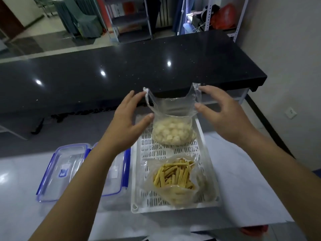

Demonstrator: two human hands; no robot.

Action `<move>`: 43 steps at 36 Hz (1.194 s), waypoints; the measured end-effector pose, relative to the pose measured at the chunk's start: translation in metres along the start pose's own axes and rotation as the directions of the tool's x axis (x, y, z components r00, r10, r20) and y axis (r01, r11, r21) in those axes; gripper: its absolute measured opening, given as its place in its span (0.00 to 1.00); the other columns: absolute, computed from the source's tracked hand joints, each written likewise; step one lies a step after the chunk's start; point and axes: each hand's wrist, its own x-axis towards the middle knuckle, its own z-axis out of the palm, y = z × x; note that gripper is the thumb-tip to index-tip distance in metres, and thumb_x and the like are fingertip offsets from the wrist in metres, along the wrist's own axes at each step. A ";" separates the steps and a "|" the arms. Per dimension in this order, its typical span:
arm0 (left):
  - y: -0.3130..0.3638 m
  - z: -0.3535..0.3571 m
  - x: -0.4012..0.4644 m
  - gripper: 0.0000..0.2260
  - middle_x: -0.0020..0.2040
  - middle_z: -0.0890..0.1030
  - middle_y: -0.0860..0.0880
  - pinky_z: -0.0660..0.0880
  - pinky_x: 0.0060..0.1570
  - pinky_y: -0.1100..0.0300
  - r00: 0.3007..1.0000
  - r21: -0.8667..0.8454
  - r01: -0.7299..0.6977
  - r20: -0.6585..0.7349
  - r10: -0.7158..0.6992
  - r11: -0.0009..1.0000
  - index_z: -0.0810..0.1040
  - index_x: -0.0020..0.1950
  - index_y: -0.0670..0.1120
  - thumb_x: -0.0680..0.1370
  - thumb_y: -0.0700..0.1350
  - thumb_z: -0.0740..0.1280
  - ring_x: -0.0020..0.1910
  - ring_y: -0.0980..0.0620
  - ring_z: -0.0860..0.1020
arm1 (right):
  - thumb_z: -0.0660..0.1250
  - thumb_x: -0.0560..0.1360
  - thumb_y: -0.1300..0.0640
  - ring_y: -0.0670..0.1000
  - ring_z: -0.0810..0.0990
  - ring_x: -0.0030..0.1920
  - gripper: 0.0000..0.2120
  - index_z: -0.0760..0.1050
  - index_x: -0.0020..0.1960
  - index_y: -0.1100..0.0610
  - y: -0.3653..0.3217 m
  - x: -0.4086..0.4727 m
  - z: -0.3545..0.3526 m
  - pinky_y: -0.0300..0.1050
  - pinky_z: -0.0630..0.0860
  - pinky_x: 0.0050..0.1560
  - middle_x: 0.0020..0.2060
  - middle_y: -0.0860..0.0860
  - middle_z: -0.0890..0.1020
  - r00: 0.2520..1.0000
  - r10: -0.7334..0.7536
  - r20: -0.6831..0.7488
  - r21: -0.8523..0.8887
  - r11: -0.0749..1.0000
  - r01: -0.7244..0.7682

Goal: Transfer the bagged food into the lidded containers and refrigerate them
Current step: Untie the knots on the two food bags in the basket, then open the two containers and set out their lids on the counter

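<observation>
- A white plastic tray, rectangular with slotted holes, sits on a pale glossy table and serves as the landmark here.
- At the tray's far end stands a clear thin plastic bag holding pale, rounded, lumpy food pieces; its two handle loops stick upward.
- At the tray's near end lies a second clear bag, crumpled and open-mouthed, filled with yellow stick-shaped strips.
- Left of the tray, just beside it, lie two clear rectangular lidded containers with blue clip latches; I cannot tell whether anything is inside them. One lid bears a small blue label, its writing too blurred to read.
- The left hand hovers at the far bag's left handle, fingers spread wide, holding nothing; the fingertips are at the plastic.
- The right hand is likewise spread wide at the right handle, thumb near the bag's side, not closed on anything.
- Beyond the tray runs a black speckled polished counter.
</observation>
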 end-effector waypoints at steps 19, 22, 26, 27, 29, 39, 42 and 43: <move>-0.023 0.003 -0.195 0.35 0.81 0.58 0.54 0.56 0.78 0.44 0.826 0.124 0.563 -0.102 -0.554 0.817 0.62 0.78 0.62 0.71 0.69 0.58 0.81 0.54 0.52 | 0.46 0.70 0.22 0.41 0.48 0.79 0.38 0.59 0.76 0.35 -0.071 -0.047 0.043 0.47 0.43 0.75 0.79 0.38 0.58 0.824 -0.253 0.507 -0.176 0.905 0.386; -0.026 -0.006 -0.207 0.34 0.81 0.58 0.55 0.56 0.78 0.47 0.829 0.107 0.559 -0.099 -0.551 0.822 0.61 0.77 0.64 0.71 0.70 0.58 0.80 0.55 0.53 | 0.46 0.69 0.23 0.43 0.49 0.79 0.38 0.60 0.76 0.35 -0.093 -0.062 0.060 0.55 0.44 0.78 0.79 0.40 0.59 0.793 -0.288 0.537 -0.202 0.869 0.452; -0.037 -0.017 -0.233 0.34 0.81 0.59 0.55 0.59 0.77 0.47 0.859 0.099 0.511 -0.109 -0.501 0.854 0.62 0.78 0.62 0.72 0.70 0.57 0.80 0.55 0.55 | 0.51 0.71 0.25 0.46 0.56 0.78 0.35 0.65 0.75 0.38 -0.123 -0.093 0.097 0.53 0.49 0.77 0.77 0.42 0.65 0.745 -0.360 0.561 -0.189 0.821 0.538; -0.042 -0.022 -0.242 0.35 0.81 0.59 0.55 0.60 0.77 0.47 0.862 0.098 0.505 -0.110 -0.494 0.858 0.61 0.78 0.61 0.72 0.70 0.57 0.80 0.55 0.55 | 0.52 0.72 0.25 0.46 0.57 0.77 0.35 0.66 0.74 0.38 -0.128 -0.102 0.110 0.53 0.50 0.77 0.76 0.42 0.66 0.737 -0.374 0.563 -0.172 0.819 0.548; -0.055 -0.030 -0.262 0.34 0.81 0.57 0.56 0.58 0.78 0.47 0.861 0.103 0.508 -0.097 -0.500 0.855 0.59 0.79 0.62 0.74 0.70 0.57 0.81 0.54 0.53 | 0.52 0.72 0.26 0.46 0.57 0.78 0.34 0.67 0.74 0.38 -0.135 -0.122 0.137 0.55 0.51 0.77 0.76 0.42 0.67 0.735 -0.372 0.567 -0.153 0.829 0.538; -0.135 -0.072 -0.381 0.32 0.83 0.47 0.56 0.48 0.79 0.51 0.834 0.024 0.551 -0.008 -0.551 0.834 0.53 0.78 0.67 0.77 0.65 0.64 0.81 0.55 0.43 | 0.61 0.75 0.31 0.47 0.48 0.80 0.30 0.61 0.75 0.35 -0.129 -0.228 0.278 0.52 0.46 0.78 0.80 0.41 0.56 0.796 -0.009 0.606 -0.338 0.902 0.268; -0.154 -0.086 -0.395 0.33 0.83 0.47 0.57 0.50 0.79 0.49 0.841 0.020 0.541 0.022 -0.541 0.841 0.54 0.79 0.66 0.77 0.64 0.65 0.81 0.54 0.43 | 0.62 0.75 0.33 0.47 0.50 0.80 0.30 0.61 0.76 0.36 -0.132 -0.247 0.296 0.49 0.47 0.76 0.79 0.41 0.58 0.812 0.043 0.582 -0.352 0.914 0.204; -0.159 -0.091 -0.398 0.33 0.83 0.48 0.57 0.51 0.79 0.48 0.843 0.010 0.537 0.029 -0.537 0.843 0.54 0.79 0.66 0.77 0.64 0.65 0.81 0.54 0.43 | 0.62 0.76 0.33 0.47 0.50 0.80 0.30 0.61 0.76 0.36 -0.134 -0.250 0.299 0.49 0.47 0.76 0.79 0.42 0.58 0.813 0.056 0.579 -0.368 0.908 0.200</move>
